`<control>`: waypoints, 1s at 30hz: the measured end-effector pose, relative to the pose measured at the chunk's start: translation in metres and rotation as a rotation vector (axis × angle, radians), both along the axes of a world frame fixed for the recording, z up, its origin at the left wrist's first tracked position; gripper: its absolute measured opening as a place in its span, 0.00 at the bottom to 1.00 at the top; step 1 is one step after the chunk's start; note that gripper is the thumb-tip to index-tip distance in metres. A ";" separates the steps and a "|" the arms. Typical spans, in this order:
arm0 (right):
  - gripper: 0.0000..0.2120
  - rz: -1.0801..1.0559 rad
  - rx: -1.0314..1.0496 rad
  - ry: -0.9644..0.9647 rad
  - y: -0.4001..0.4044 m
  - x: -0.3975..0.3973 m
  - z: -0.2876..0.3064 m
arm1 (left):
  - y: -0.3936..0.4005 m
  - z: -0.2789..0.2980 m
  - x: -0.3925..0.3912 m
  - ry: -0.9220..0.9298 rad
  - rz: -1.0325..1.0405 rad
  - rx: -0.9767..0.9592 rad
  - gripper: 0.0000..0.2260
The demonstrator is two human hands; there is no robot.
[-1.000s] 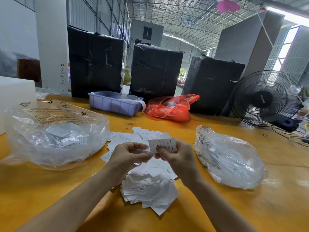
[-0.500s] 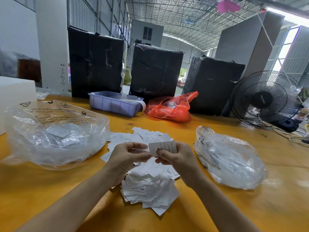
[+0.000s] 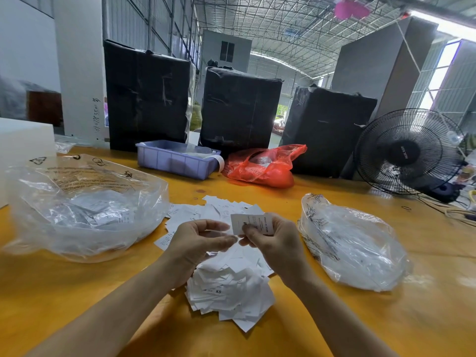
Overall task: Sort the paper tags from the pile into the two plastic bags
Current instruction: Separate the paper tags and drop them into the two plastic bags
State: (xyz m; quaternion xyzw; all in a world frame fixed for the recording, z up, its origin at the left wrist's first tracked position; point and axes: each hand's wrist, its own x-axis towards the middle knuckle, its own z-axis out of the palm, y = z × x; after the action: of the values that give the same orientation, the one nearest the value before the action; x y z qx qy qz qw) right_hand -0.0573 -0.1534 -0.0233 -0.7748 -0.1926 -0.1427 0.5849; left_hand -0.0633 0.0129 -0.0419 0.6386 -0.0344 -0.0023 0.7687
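Observation:
A pile of white paper tags (image 3: 231, 287) lies on the yellow table in front of me. My right hand (image 3: 275, 243) pinches a small stack of tags (image 3: 251, 223) above the pile, printed side up. My left hand (image 3: 195, 240) is beside it, fingers curled, its fingertips at the lower edge of that stack; whether it grips a tag is unclear. A large clear plastic bag (image 3: 82, 210) holding tags sits to the left. A smaller clear bag (image 3: 353, 243) with tags sits to the right.
At the back stand three black wrapped boxes (image 3: 237, 109), a lavender plastic bin (image 3: 177, 161), a red plastic bag (image 3: 262, 166) and a black fan (image 3: 409, 150). A white block (image 3: 23, 143) is at far left. Cables lie at the right edge.
Both hands have stayed over the pile. The held tags sit slightly lower and my left fingers have shifted a little against them.

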 end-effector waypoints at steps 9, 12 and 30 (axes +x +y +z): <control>0.02 0.023 0.009 -0.010 0.000 0.000 0.001 | 0.001 0.004 -0.001 0.056 -0.009 -0.095 0.21; 0.03 0.049 -0.006 0.007 0.000 0.000 0.001 | 0.001 0.005 -0.001 0.064 -0.008 -0.096 0.20; 0.06 0.084 0.223 0.090 -0.004 0.000 0.005 | 0.003 0.003 -0.001 0.035 0.034 -0.173 0.20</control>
State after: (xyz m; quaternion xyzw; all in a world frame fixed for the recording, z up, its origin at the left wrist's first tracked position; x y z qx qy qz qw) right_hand -0.0578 -0.1575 -0.0187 -0.7019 -0.1814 -0.1039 0.6809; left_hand -0.0639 0.0159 -0.0390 0.5700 -0.0101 0.0026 0.8216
